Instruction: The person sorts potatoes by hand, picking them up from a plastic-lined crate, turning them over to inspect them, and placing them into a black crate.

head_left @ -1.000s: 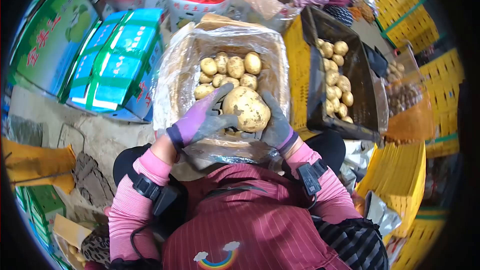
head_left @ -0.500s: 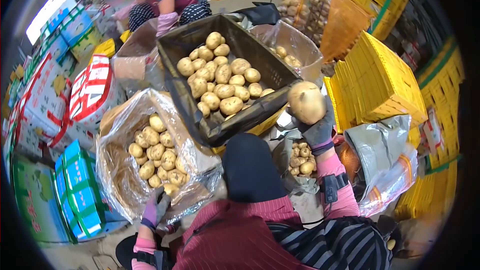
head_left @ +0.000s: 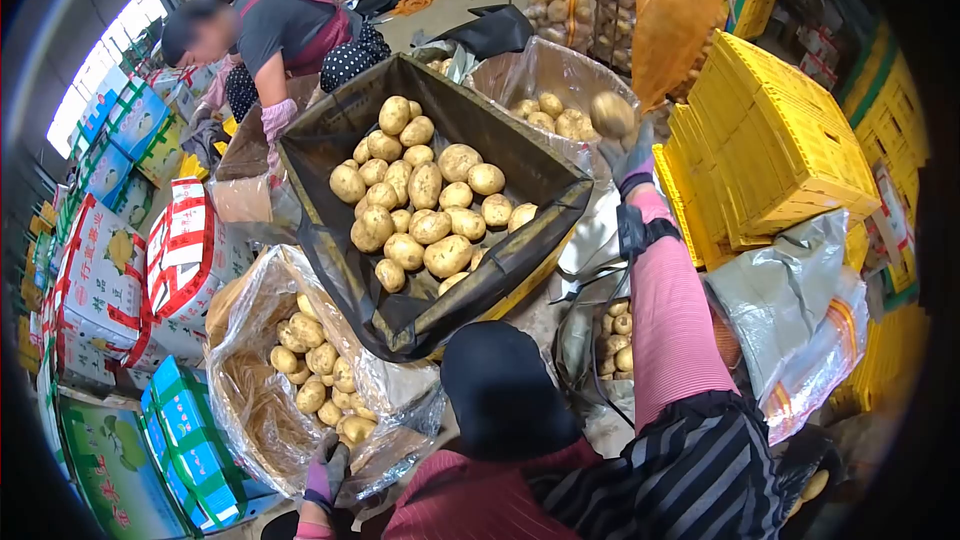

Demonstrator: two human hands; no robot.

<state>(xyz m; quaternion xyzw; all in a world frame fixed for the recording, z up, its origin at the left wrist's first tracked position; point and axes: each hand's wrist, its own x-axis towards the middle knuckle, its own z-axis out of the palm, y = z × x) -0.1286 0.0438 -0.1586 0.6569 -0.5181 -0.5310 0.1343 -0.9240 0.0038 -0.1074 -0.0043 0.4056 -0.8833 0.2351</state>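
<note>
while my left hand (head_left: 325,470) has stayed low at 7 o'clock, on the edge of the near carton (head_left: 250,400), my right hand (head_left: 636,155) has swung out to about 1 o'clock. a second ago i had the big potato (head_left: 612,114) between both hands over that near carton; half a second ago the right alone carried it. now it is out at the rim of the far carton (head_left: 540,60), next to the smeared tips of my right glove. blur hides whether those fingers are grasping it or have released it, so i cannot tell. my left fingers are by the plastic liner and the lowest potato (head_left: 356,428) there; whether they are clenched on anything, i cannot tell either. as i judge it, the handling now centres on the far carton, not the near one. the dark-lined crate (head_left: 500,120), potatoes (head_left: 430,210) inside, sits between, around 12 o'clock.
</note>
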